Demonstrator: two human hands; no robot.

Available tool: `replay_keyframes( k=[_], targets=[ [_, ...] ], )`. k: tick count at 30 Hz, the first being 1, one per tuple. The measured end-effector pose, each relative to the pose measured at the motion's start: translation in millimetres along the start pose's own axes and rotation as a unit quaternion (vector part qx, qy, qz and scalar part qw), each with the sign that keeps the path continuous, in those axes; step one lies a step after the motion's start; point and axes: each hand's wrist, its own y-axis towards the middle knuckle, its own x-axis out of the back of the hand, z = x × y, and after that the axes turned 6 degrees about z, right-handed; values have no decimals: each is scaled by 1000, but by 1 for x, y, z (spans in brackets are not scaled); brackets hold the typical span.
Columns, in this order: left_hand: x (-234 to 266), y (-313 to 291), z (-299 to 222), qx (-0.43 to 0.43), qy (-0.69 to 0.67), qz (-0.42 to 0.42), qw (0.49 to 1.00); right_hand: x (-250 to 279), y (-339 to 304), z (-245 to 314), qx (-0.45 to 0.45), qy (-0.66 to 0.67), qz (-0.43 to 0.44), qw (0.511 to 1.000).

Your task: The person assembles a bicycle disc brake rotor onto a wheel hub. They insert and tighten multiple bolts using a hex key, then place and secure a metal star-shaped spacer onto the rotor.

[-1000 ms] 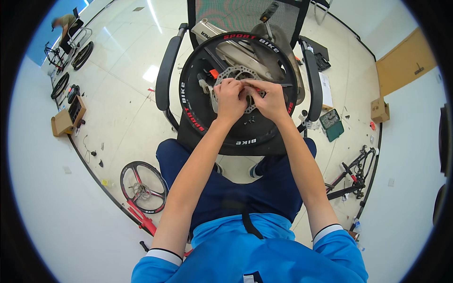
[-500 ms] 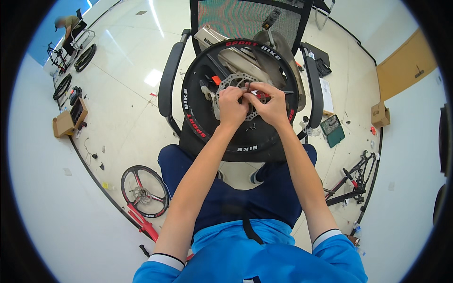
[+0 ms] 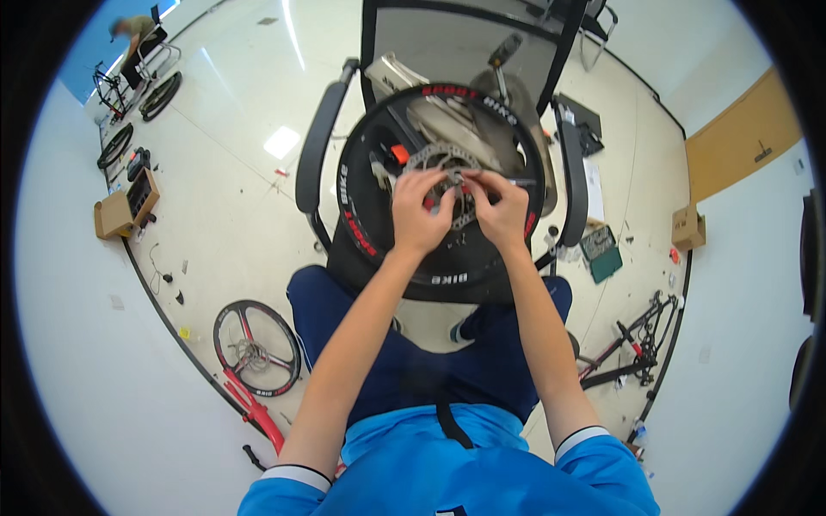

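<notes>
A black wheel (image 3: pixel 448 279) with red and white lettering lies flat on the seat of an office chair, and a silver brake disc (image 3: pixel 444 155) sits at its hub. My left hand (image 3: pixel 419 213) reaches over the left part of the disc, fingers curled, with a gap between thumb and forefinger. My right hand (image 3: pixel 501 206) is on the other side, thumb and forefinger close together near the hub. Both hands' fingertips meet around the disc's centre. Whatever small thing they hold there is hidden or blurred.
Chair armrests (image 3: pixel 323 142) flank the wheel, and pale frame parts (image 3: pixel 391 73) lie behind or under it. On the floor are another wheel (image 3: pixel 256 348), a red fork (image 3: pixel 254 406), a bike frame (image 3: pixel 641 344), a green case (image 3: pixel 605 262) and a cardboard box (image 3: pixel 120 215). A person (image 3: pixel 138 43) bends far left.
My hands, pressed together over the disc before, have drawn slightly apart, the left fingers loosening. The whole view has shifted a little, so the chair and wheel appear lower.
</notes>
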Motion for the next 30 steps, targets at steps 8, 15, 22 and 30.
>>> replay_keyframes(
  k=[8,15,22,30],
  targets=[
    [2,-30,30,162,106,-81,978,14,4,-6,-42,73,2,996],
    [-7,-34,22,327,-112,-8,938,2,18,3,-27,60,24,998],
    [-9,-38,46,279,-126,-2,952,1,25,0,3,38,50,998],
    [-11,-38,44,288,-131,-12,949,1,29,6,29,-22,75,997]
  ],
)
